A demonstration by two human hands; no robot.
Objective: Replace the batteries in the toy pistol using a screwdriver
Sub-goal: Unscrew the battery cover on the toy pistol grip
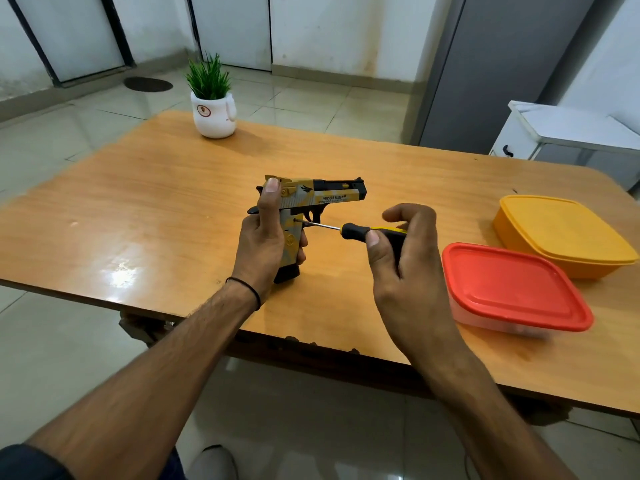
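Observation:
A yellow, grey and black toy pistol (pixel 322 195) stands upright on its grip base near the middle of the wooden table (pixel 145 209), barrel pointing right. My left hand (pixel 266 244) grips its handle, thumb up along the rear of the slide. My right hand (pixel 405 251) holds a screwdriver (pixel 360 231) with a black and yellow handle. The thin metal shaft lies nearly level, and its tip touches a screw spot high on the pistol's grip. No batteries are visible.
A closed red-lidded container (pixel 512 289) sits close to my right hand, with a closed yellow container (pixel 561 233) behind it. A potted plant (pixel 213 105) in a white pot stands at the table's far edge. A white cabinet (pixel 561 133) is at the right.

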